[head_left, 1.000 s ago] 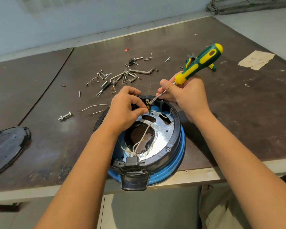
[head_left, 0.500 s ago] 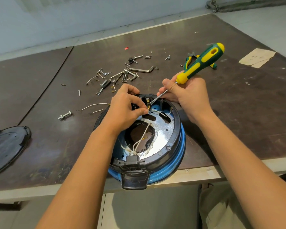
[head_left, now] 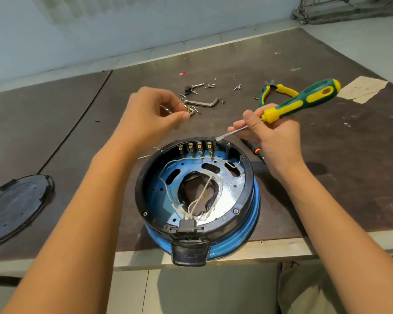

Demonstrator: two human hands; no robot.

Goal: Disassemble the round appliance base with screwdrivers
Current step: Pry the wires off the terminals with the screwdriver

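The round appliance base [head_left: 197, 196] stands at the near edge of the table [head_left: 327, 177], a little over it. Its body is blue with a black ring on top. Inside are a shiny plate with slots, white wires and four brass terminals [head_left: 195, 147] at the far side.

The right hand [head_left: 275, 137] grips a green and yellow screwdriver [head_left: 302, 100], whose tip touches the far rim. The left hand [head_left: 154, 116] is above the table behind the base, thumb and forefinger together; I cannot tell if they pinch something.
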